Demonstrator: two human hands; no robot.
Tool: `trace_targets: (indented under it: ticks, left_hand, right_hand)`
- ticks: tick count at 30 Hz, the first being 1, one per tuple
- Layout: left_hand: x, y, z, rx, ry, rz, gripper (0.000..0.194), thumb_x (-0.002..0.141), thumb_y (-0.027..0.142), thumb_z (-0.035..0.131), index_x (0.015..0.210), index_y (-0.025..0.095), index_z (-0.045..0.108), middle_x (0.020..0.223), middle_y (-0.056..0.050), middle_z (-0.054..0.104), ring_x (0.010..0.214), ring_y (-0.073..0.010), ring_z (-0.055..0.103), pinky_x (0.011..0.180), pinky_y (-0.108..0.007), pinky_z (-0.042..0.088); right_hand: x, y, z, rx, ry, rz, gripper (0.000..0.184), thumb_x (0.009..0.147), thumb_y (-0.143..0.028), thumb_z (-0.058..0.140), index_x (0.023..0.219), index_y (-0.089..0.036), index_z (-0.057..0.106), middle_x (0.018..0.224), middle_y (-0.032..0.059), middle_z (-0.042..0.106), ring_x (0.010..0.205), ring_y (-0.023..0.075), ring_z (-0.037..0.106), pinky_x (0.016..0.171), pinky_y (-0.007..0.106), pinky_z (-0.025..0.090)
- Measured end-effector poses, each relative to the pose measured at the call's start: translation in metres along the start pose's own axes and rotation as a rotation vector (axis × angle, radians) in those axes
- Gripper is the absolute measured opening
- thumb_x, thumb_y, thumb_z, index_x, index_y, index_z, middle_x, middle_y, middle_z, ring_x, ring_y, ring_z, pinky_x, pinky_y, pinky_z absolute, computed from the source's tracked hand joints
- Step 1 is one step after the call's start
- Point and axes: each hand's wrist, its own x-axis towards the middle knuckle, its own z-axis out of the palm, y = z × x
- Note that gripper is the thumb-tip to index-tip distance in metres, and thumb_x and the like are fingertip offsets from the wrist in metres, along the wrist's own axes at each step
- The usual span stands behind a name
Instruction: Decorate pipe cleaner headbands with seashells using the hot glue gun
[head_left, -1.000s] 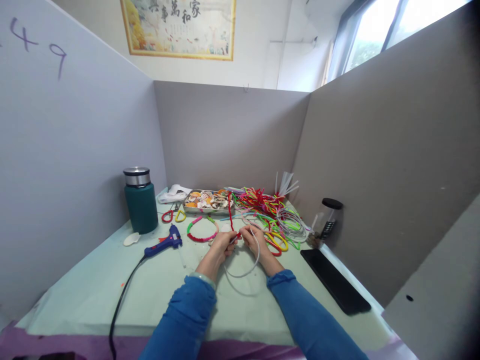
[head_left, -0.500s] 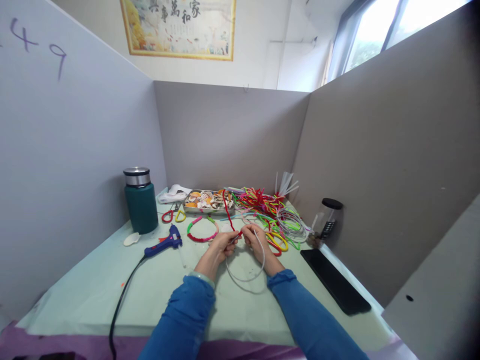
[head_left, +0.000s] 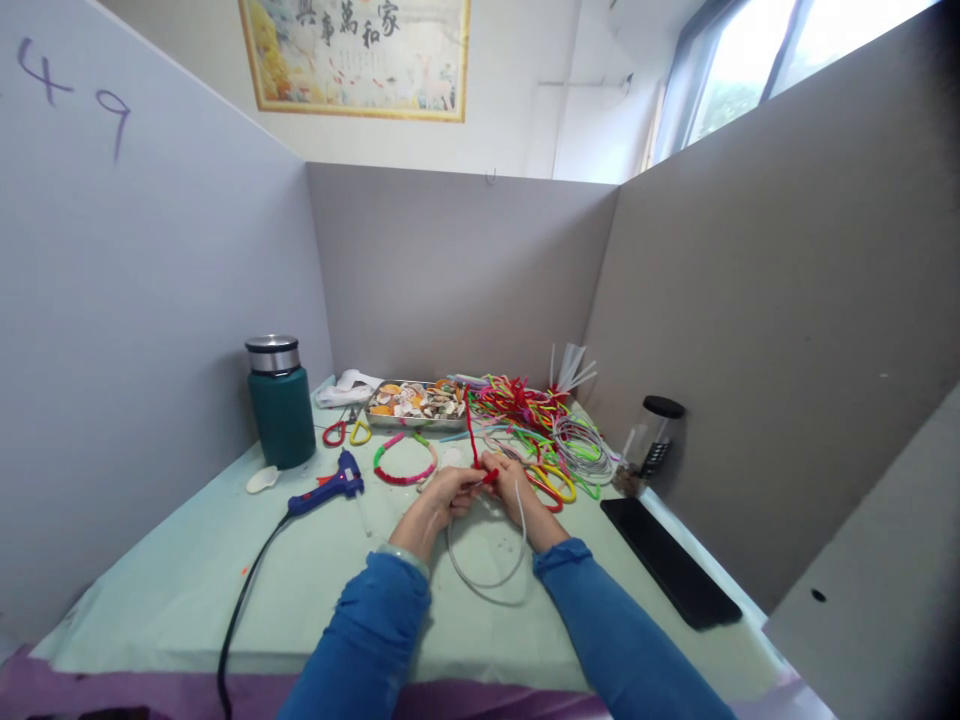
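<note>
Your left hand and right hand pinch a grey loop and red stem, seemingly wound on its far side (near arc bare).

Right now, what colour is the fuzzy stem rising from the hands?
The fuzzy stem is red, shown best in the head view.
</note>
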Motion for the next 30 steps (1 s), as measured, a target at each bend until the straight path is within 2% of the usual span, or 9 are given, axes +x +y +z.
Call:
trace_targets:
  ticks: [4, 9, 14, 18, 24, 30]
  left_hand:
    - [0.002, -0.002, 0.001, 0.082, -0.016, -0.025, 0.025, 0.062, 0.034, 0.066, 0.059, 0.015, 0.049, 0.044, 0.009, 0.034, 0.033, -0.001, 0.017, 0.038, -0.022, 0.002]
    - [0.0, -0.003, 0.004, 0.118, 0.0, 0.033, 0.027, 0.064, 0.036, 0.065, 0.061, 0.016, 0.048, 0.044, 0.009, 0.034, 0.032, -0.0012, 0.018, 0.037, -0.022, 0.003]
    - [-0.004, -0.001, 0.005, 0.03, 0.052, 0.151, 0.031, 0.064, 0.036, 0.07, 0.072, 0.019, 0.045, 0.047, 0.009, 0.041, 0.033, -0.0012, 0.021, 0.037, -0.02, 0.004]
    - [-0.005, 0.0, 0.004, -0.055, 0.051, 0.24, 0.035, 0.064, 0.037, 0.073, 0.081, 0.02, 0.048, 0.05, 0.009, 0.043, 0.033, -0.0011, 0.021, 0.037, -0.019, 0.005]
    - [-0.002, 0.0, 0.002, -0.17, 0.088, 0.282, 0.033, 0.062, 0.034, 0.076, 0.077, 0.016, 0.053, 0.051, 0.009, 0.04, 0.035, -0.0004, 0.021, 0.037, -0.019, 0.005]
    - [0.002, 0.0, 0.0, -0.255, 0.158, 0.312, 0.031, 0.058, 0.022, 0.078, 0.078, 0.013, 0.057, 0.048, 0.011, 0.032, 0.037, -0.0011, 0.021, 0.038, -0.019, 0.007]
  right_hand:
    - [-0.001, 0.0, 0.0, 0.147, -0.078, 0.099, 0.042, 0.072, -0.058, 0.061, 0.062, -0.018, 0.058, 0.047, -0.0039, 0.047, 0.044, 0.0104, 0.039, 0.043, 0.023, 0.028]
    - [-0.003, -0.007, 0.002, 0.219, 0.003, 0.095, 0.039, 0.067, -0.053, 0.067, 0.058, -0.019, 0.05, 0.048, -0.0062, 0.043, 0.043, 0.0083, 0.034, 0.043, 0.023, 0.025]
    - [-0.004, -0.01, 0.002, 0.239, 0.106, 0.113, 0.041, 0.067, -0.051, 0.068, 0.059, -0.021, 0.042, 0.043, -0.0095, 0.036, 0.039, 0.0064, 0.028, 0.04, 0.022, 0.019]
    - [-0.004, -0.009, 0.001, 0.252, 0.098, 0.092, 0.039, 0.068, -0.051, 0.067, 0.062, -0.02, 0.044, 0.045, -0.0094, 0.038, 0.039, 0.0063, 0.031, 0.04, 0.021, 0.021]
    - [-0.002, -0.003, -0.002, 0.207, 0.133, 0.054, 0.038, 0.07, -0.051, 0.066, 0.062, -0.02, 0.046, 0.045, -0.0082, 0.04, 0.04, 0.0078, 0.035, 0.041, 0.022, 0.026]
    - [-0.003, -0.006, -0.002, 0.216, 0.122, 0.057, 0.036, 0.07, -0.052, 0.067, 0.068, -0.018, 0.053, 0.045, -0.0084, 0.04, 0.04, 0.0076, 0.033, 0.041, 0.022, 0.023]
